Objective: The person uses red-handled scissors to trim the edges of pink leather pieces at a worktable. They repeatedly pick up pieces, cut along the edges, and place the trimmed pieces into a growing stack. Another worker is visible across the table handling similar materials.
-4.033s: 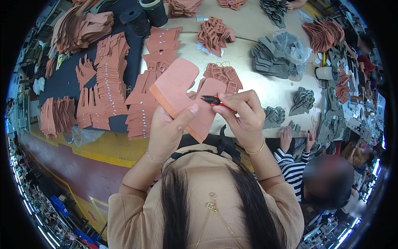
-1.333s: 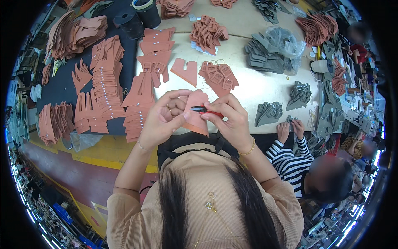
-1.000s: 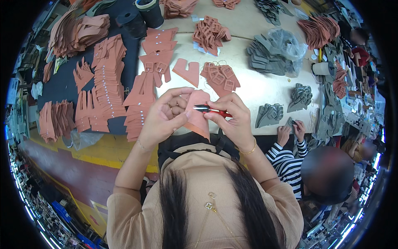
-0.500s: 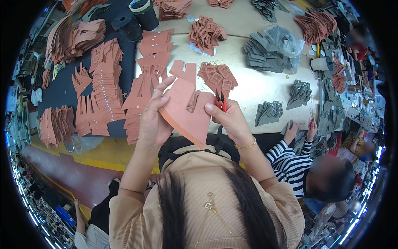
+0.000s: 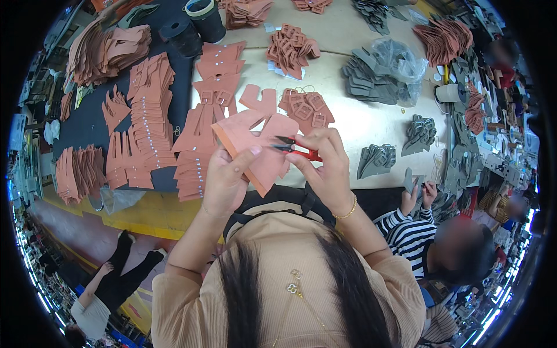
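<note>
My left hand (image 5: 225, 181) is closed on a salmon-pink leather piece (image 5: 243, 142), its thumb lying on top. The piece is cut into strap-like parts and has a thick orange edge. My right hand (image 5: 326, 171) grips small red thread snips (image 5: 309, 155) with dark, pointed blades. The blades point left across the piece and stand slightly apart; whether they touch the leather I cannot tell. Just beyond the held piece, a notched pink piece (image 5: 258, 98) lies on the table, beside a cluster of pink pieces with buckles (image 5: 304, 107).
Stacks of pink pieces (image 5: 152, 122) cover the dark left part of the table. Two dark thread cones (image 5: 181, 37) stand behind them. Grey buckled pieces (image 5: 376, 159) and a plastic bag (image 5: 400, 61) lie to the right. A person in a striped shirt (image 5: 406, 238) handles a grey piece close by.
The leather piece has turned in my left hand, its orange edge now at upper left. The snips have swung from pointing upward to pointing left, over the piece.
</note>
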The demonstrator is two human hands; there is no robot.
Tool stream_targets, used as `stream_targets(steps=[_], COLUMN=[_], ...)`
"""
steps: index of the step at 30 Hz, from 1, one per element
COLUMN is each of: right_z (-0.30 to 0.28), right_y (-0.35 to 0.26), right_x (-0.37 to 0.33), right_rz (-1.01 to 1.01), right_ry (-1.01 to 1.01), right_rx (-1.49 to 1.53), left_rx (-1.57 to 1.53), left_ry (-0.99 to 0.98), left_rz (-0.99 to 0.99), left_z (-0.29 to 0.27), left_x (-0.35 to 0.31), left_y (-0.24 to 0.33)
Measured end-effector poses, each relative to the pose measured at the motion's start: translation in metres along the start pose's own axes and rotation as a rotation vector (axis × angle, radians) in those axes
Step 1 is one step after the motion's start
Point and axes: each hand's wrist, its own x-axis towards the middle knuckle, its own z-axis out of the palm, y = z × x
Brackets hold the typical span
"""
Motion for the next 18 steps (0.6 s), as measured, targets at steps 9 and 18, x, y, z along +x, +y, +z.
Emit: stream_targets(steps=[9, 18], right_z=[0.0018, -0.0021], right_y=[-0.0028, -0.0038], right_x=[0.0015, 0.0035], right_rz=[-0.049, -0.050], right_ry=[0.066, 0.045], right_rx=[-0.013, -0.078], left_rx=[0.042, 0.073], left_ry=[-0.013, -0.021], left_rz=[0.036, 0.061], left_z=[0.0045, 0.0070], left_x=[-0.0064, -0.0071], left_y=[0.0037, 0.0015])
